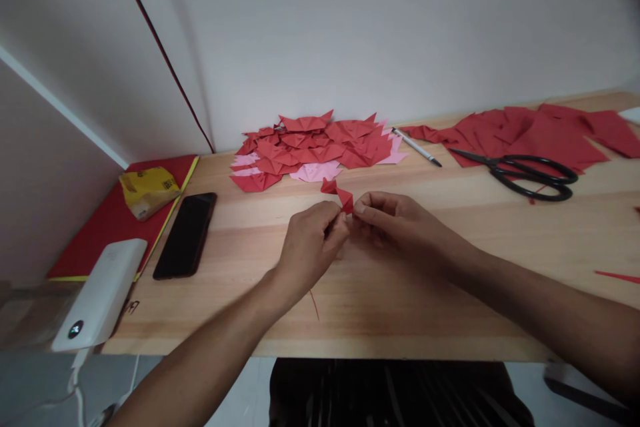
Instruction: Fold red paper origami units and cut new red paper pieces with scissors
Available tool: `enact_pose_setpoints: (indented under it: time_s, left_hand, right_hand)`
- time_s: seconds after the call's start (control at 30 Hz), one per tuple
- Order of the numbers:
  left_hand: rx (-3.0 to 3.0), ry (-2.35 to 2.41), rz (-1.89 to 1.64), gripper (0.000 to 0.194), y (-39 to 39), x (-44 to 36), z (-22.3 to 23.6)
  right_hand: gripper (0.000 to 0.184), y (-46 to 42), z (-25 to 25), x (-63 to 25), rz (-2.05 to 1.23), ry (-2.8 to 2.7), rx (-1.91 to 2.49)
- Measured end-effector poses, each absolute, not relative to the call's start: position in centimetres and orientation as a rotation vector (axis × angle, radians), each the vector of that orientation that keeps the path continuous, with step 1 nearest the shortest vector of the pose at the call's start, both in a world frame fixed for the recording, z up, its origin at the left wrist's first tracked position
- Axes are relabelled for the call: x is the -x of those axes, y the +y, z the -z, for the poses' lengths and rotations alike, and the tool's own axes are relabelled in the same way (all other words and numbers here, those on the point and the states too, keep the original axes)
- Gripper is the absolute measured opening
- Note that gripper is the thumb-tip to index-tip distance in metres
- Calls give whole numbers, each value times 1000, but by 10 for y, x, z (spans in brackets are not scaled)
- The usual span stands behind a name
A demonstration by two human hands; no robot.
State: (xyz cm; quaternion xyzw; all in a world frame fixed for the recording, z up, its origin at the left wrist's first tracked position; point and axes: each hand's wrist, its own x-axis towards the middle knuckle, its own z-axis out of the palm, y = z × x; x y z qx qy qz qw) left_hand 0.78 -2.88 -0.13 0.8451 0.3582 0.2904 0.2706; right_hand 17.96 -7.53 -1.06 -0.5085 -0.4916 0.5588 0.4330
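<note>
Over the middle of a wooden table (400, 307), my left hand (310, 247) and my right hand (395, 220) meet, both with fingers pinched on one small folded red paper piece (343, 196). Its pointed tip sticks up between the thumbs. Just behind it lies a pile of folded red and pink paper pieces (320, 147), close to the wall.
Black scissors (530, 173) lie on loose red paper sheets (540, 133) at the back right. A pen (416, 147) rests beside the pile. At the left are a black phone (186, 235), a white power bank (103, 293), a yellow packet (147, 190) and a red folder (110, 223).
</note>
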Motion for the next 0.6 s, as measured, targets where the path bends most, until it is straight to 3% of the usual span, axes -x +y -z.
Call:
enact_pose_setpoints:
  time_s: [0.3, 0.6]
  left_hand:
    - [-2041, 922, -694, 31, -26, -7, -1]
    - [-1852, 861, -626, 29, -25, -8, 2]
  right_hand:
    - [17, -77, 4, -179, -1258, -1295, 1290]
    - [16, -76, 0, -177, -1236, -1199, 1414]
